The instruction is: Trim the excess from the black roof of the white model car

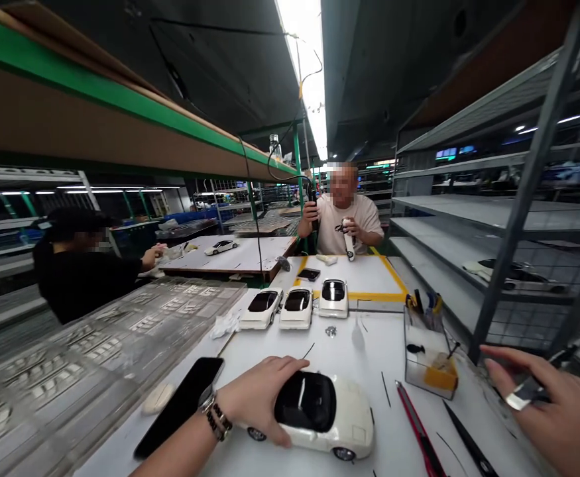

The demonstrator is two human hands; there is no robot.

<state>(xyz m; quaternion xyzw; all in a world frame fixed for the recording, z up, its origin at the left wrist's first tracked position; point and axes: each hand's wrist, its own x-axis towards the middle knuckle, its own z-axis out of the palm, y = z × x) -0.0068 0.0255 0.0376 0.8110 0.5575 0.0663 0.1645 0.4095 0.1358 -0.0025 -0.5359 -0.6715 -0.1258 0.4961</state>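
My left hand is closed over the rear and roof of a white model car, which stands on its wheels on the white worktop. At the far right, my right hand is raised off the worktop, with its fingers closed around a slim dark-and-silver tool. The tool's exact kind I cannot make out. A red utility knife and black tweezers lie between the model car and my right hand. To the left of the car rests a black smartphone.
Three white model cars stand in a row ahead. A clear box holds tools on the right. Clear plastic trays lie at left. Across the table, a person holds a model car; another person works at left. Metal shelving rises at right.
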